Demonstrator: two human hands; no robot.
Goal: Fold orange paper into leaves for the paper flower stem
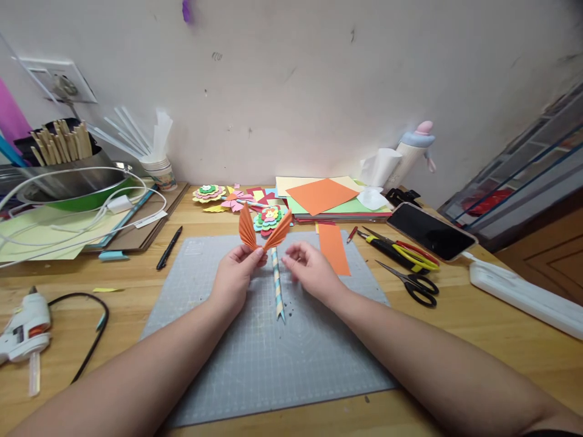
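Note:
My left hand (234, 274) pinches the base of an orange pleated paper piece (263, 229) folded into two fan-like leaves, held above the grey cutting mat (255, 358). My right hand (310, 267) hovers just right of it, fingers loosely curled and holding nothing. Between the hands a striped paper straw stem (277, 282) lies on the mat, leading up to a layered paper flower (268, 218).
An orange paper strip (334, 249) lies on the mat's right side. Scissors (412, 284), yellow-handled cutters (403, 252) and a phone (430, 232) sit right. A paper stack (328, 199) is behind. Pen (169, 247) and glue gun (25, 334) lie left.

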